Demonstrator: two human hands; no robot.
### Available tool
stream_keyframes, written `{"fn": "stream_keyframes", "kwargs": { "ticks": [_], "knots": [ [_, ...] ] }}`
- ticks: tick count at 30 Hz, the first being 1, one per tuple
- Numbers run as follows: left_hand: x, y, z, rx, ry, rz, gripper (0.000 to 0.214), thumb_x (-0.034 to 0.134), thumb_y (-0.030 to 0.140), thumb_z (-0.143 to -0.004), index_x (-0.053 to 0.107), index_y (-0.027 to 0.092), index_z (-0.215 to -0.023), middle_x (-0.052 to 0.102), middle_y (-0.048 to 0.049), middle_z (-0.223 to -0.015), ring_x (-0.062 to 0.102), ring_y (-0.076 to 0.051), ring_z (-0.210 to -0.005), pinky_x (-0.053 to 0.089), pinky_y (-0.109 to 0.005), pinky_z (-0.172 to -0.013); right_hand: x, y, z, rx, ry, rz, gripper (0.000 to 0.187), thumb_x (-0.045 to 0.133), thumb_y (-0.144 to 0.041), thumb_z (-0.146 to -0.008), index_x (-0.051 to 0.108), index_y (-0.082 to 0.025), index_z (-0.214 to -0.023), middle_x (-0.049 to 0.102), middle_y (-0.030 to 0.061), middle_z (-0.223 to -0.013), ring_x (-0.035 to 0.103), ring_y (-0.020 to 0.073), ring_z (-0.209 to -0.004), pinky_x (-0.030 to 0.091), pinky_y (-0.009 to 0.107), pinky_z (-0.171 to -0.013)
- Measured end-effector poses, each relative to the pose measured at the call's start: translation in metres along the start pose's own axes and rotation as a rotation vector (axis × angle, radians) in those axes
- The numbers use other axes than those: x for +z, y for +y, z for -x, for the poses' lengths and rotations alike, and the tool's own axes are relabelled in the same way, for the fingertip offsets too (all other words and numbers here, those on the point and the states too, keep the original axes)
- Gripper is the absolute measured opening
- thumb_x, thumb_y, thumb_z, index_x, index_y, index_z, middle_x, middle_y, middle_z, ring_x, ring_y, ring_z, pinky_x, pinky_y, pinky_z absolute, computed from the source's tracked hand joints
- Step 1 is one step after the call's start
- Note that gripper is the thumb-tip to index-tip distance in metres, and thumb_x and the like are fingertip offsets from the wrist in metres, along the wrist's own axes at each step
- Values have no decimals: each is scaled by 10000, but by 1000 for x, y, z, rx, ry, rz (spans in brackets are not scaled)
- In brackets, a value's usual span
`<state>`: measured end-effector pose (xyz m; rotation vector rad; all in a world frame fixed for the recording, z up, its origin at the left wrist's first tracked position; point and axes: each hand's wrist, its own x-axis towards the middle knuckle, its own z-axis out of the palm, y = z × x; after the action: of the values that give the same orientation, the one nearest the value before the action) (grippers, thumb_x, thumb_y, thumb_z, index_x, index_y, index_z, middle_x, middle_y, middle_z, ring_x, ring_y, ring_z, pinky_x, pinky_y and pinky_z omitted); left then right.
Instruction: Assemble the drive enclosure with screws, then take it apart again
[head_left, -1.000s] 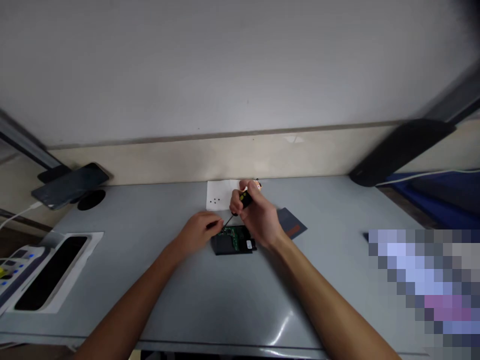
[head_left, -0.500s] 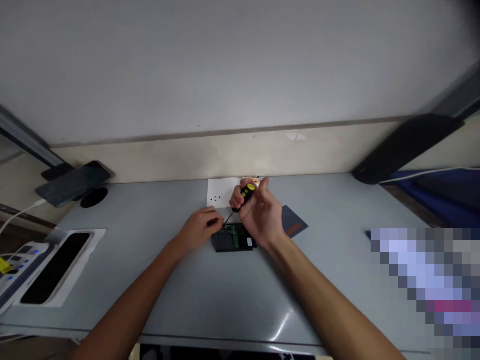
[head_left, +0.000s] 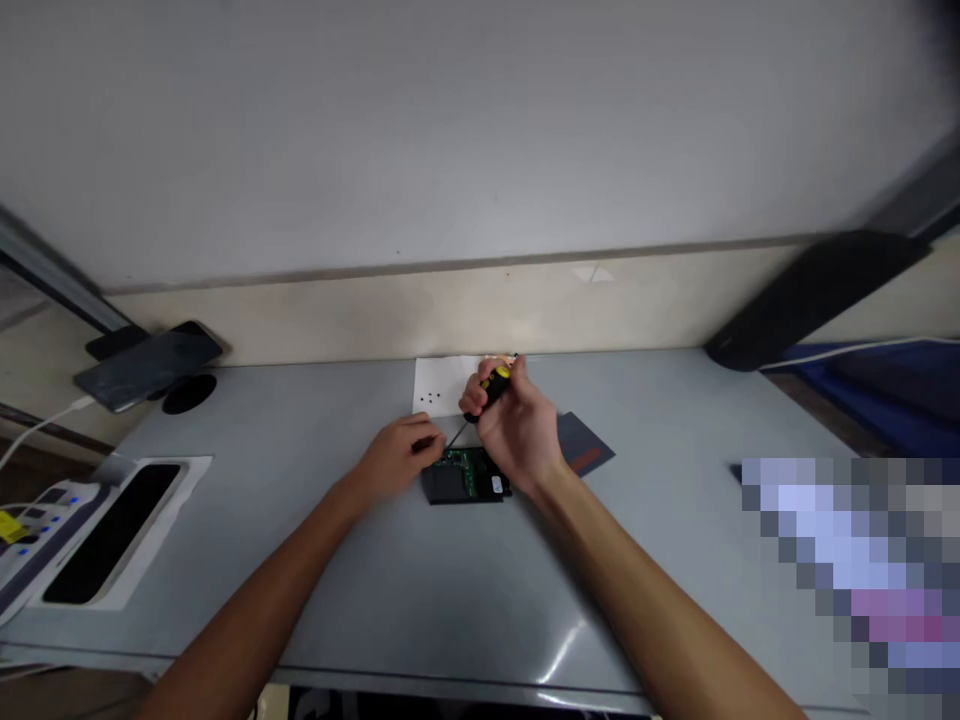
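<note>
A dark flat device with an exposed green circuit board (head_left: 469,478) lies on the grey table. My right hand (head_left: 517,425) is wrapped round a black and yellow screwdriver (head_left: 495,388), whose thin shaft slants down left to the board's upper left part. At that spot my left hand (head_left: 401,452) has its fingertips pinched together, close to the screwdriver tip and the board's corner. Whatever those fingers grip is too small to make out. Behind the hands is a white sheet (head_left: 435,374) with several tiny dark screws (head_left: 430,397) on it.
Right of the board lies a dark flat card (head_left: 589,445). A phone on white paper (head_left: 116,540) and a power strip (head_left: 45,530) are at left, below a phone on a stand (head_left: 154,365). A black cylinder (head_left: 817,295) stands at the back right, near the wall.
My right thumb and palm have turned inward, leftwards, round the screwdriver handle. My left hand and the board stay almost where they were.
</note>
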<state>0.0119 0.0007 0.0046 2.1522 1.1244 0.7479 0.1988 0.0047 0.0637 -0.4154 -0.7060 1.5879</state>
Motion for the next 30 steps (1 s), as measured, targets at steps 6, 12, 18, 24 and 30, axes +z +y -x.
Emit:
{"fn": "stream_keyframes", "kwargs": {
  "ticks": [6, 12, 18, 24, 30],
  "knots": [
    [0, 1, -1, -41, 20, -7, 317, 532, 250, -972, 522, 172, -665, 468, 30, -724, 465, -108, -661, 348, -252, -639, 10, -1, 8, 29, -53, -15, 366, 517, -435, -1008, 565, -200, -732, 378, -5, -756, 351, 117, -613, 364, 278, -582],
    [-1, 1, -2, -57, 9, 9, 320, 527, 259, -955, 486, 176, -649, 462, 30, -705, 461, -114, -661, 357, -252, -636, 10, 3, 7, 5, -46, -16, 369, 470, -390, -1030, 549, -198, -725, 362, -6, -759, 341, 119, -611, 350, 281, -589],
    [2, -1, -1, -60, 27, 20, 292, 521, 252, -951, 497, 176, -670, 476, 28, -711, 467, -115, -664, 354, -252, -636, 10, 4, 9, -15, -41, 33, 350, 464, -387, -1024, 532, -213, -728, 366, 0, -762, 349, 132, -615, 361, 294, -596],
    [2, 0, -1, -78, 29, 16, 287, 528, 258, -950, 482, 178, -678, 485, 31, -712, 466, -113, -663, 343, -252, -636, 8, 4, 9, 4, -20, 61, 347, 493, -423, -1001, 508, -219, -721, 366, -6, -758, 341, 132, -603, 371, 295, -589],
    [2, -2, 0, -85, 34, 17, 284, 533, 256, -946, 481, 177, -679, 488, 35, -710, 461, -111, -658, 334, -250, -630, 10, 3, 8, 42, -14, 32, 339, 508, -411, -994, 516, -211, -720, 345, -8, -750, 322, 129, -605, 344, 288, -585]
  ]
}}
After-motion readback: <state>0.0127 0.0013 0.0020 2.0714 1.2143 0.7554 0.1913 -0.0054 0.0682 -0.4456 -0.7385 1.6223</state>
